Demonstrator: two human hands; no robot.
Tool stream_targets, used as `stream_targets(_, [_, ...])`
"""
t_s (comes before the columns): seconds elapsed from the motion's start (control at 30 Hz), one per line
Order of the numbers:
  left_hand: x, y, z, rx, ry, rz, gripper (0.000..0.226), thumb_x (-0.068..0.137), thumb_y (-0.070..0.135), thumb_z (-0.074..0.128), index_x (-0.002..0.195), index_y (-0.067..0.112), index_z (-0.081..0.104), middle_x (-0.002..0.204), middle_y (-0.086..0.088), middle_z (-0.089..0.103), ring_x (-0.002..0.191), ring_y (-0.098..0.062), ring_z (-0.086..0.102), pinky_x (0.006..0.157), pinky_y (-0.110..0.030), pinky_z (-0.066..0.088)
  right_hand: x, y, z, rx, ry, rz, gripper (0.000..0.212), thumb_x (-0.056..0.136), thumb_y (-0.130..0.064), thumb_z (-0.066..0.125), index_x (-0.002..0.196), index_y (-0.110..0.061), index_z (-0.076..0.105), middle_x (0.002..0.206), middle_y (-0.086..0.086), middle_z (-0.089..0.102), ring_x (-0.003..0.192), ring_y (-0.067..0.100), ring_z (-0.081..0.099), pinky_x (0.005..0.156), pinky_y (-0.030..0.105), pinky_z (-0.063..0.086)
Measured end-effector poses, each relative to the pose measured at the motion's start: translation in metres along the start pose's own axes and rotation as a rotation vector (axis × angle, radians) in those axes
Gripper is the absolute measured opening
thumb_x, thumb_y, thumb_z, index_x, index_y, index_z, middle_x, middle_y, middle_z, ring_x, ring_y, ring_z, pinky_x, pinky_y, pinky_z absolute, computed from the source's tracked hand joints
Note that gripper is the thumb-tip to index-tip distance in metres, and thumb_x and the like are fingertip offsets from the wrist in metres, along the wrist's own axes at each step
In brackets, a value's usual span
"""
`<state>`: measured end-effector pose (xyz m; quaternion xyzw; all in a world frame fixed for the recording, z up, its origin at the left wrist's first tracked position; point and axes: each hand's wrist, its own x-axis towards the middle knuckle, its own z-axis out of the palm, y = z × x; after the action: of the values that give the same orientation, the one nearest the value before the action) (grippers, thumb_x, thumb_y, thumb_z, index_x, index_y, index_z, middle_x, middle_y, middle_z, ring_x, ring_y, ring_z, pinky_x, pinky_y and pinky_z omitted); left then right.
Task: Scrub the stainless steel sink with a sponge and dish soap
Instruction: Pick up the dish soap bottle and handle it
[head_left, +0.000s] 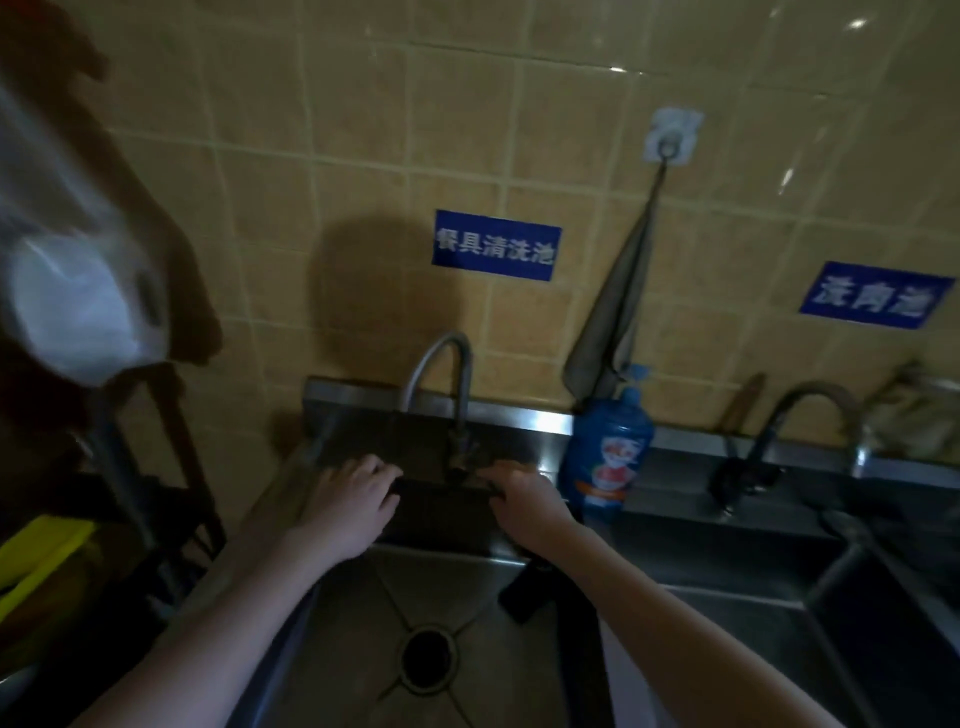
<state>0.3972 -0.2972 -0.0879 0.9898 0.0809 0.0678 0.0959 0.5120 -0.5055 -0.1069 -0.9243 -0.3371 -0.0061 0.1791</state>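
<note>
While reaching to the dark back wall of the sink (363, 623) under the tap (441, 364), treat this as an early step, probably wetting or first strokes. Left hand (358, 499) laid against that wall, fingers stretched forward, holding nothing evident. Right hand (524, 501) just beside the tap's base, fingers bent; cannot tell whether gripping the handle or something dark. No sponge plainly in view; too dim to say whether the dark band between the hands is one. Soap bottle (608, 457) upright on the counter rim just right of the right hand, within easy reach. Drain (428, 660) mid-basin, below the forearms. To do it well: put soap on the sponge rather than the steel; scrub in long overlapping strokes from the back wall down toward the drain; press harder round the tap base and into the corners, likely grime traps. Keep the right forearm off the bottle, apt to tip.
</note>
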Motion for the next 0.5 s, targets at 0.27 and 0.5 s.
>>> stream_targets(0.27, [0.048, 0.08, 0.03, -0.001, -0.014, 0.118, 0.038, 0.096, 0.035, 0.04, 0.134, 0.028, 0.041, 0.13, 0.003, 0.045, 0.122, -0.017, 0.044, 0.1, -0.037, 0.039, -0.031, 0.098, -0.026, -0.006, 0.006, 0.166, 0.047, 0.087, -0.015, 0.053, 0.131, -0.031, 0.048, 0.137, -0.001, 0.049, 0.127, 0.023, 0.046, 0.103, 0.04, 0.044])
stream_targets(0.5, [0.095, 0.131, 0.049, -0.024, -0.05, 0.196, 0.037, 0.096, 0.033, 0.04, 0.132, 0.025, 0.044, 0.124, 0.0, 0.047, 0.118, -0.02, 0.047, 0.096, -0.038, 0.042, -0.043, 0.166, -0.035, 0.011, -0.029, 0.276, 0.052, 0.087, -0.023, 0.055, 0.136, -0.033, 0.042, 0.149, -0.002, 0.034, 0.134, 0.025, 0.039, 0.107, 0.044, 0.04])
